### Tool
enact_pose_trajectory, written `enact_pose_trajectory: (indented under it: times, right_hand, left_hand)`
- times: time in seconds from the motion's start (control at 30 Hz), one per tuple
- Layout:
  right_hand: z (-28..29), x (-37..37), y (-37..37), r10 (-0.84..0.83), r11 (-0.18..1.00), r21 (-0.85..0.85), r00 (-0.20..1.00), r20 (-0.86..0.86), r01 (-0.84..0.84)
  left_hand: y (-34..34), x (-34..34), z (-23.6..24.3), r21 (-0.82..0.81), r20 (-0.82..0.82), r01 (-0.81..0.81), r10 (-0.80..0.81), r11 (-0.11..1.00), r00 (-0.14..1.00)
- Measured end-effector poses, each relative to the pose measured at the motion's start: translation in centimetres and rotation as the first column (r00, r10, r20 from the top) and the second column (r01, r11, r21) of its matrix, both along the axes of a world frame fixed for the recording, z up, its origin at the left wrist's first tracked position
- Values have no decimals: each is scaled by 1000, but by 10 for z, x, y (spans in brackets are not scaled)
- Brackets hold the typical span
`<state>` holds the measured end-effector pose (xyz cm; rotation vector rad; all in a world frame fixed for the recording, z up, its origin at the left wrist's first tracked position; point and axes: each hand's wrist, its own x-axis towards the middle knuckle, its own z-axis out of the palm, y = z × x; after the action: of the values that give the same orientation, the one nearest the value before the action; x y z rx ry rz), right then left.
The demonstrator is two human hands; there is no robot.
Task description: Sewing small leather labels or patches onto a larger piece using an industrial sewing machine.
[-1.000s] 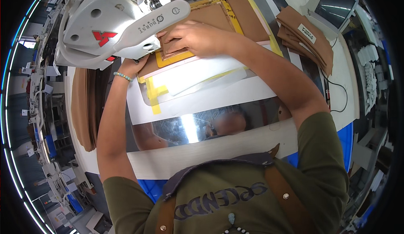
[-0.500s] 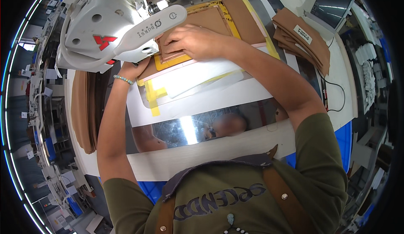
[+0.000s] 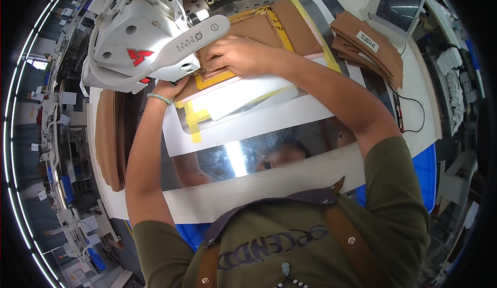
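A white sewing machine head (image 3: 119,24) overhangs a flat jig: a yellow-edged frame (image 3: 283,38) holding brown panels (image 3: 303,26), over white sheets with yellow tape. My right hand (image 3: 237,56) lies on the brown piece inside the frame, fingers bent and slightly apart, close beside the machine's foot. My left hand (image 3: 171,87), with a beaded bracelet at the wrist, is at the jig's lower-left corner beside the machine head; its fingertips are hidden beneath it, so what they touch or hold is unclear.
Brown pieces stand stacked at the left (image 3: 108,138), and more lie at the right (image 3: 362,44). A screen (image 3: 397,3) sits at the back right with cables below it. A shiny metal strip (image 3: 207,161) runs along the near table edge; a blue bin (image 3: 423,179) is below at the right.
The view has shifted slightly, so the table and machine sit a little differently in the picture. My hands stay at the same places on the jig, with only slight movement of the right fingers.
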<state>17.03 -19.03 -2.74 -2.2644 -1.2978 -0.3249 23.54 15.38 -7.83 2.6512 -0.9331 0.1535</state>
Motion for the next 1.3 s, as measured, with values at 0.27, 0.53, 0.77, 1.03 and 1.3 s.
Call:
enact_pose_trajectory:
  times: [0.27,0.53,0.77,1.03,1.3]
  right_hand:
    - [3,4,1,-31,993,-110,999,34,34]
    - [9,4,11,-56,989,-141,996,-67,46]
    - [12,-2,9,-65,985,-158,998,-20,61]
    - [23,-14,5,11,986,-162,997,-76,-23]
    - [19,-9,16,-176,975,-146,984,-36,169]
  left_hand:
    - [-18,8,4,52,19,-7,6,999,1000]
    - [-13,12,-1,40,-24,67,-66,997,998]
    - [-18,3,7,28,-25,-66,66,997,997]
    - [-17,-6,9,-166,-73,-25,13,986,997]
    - [-11,-12,-4,-360,-56,-66,49,931,997]
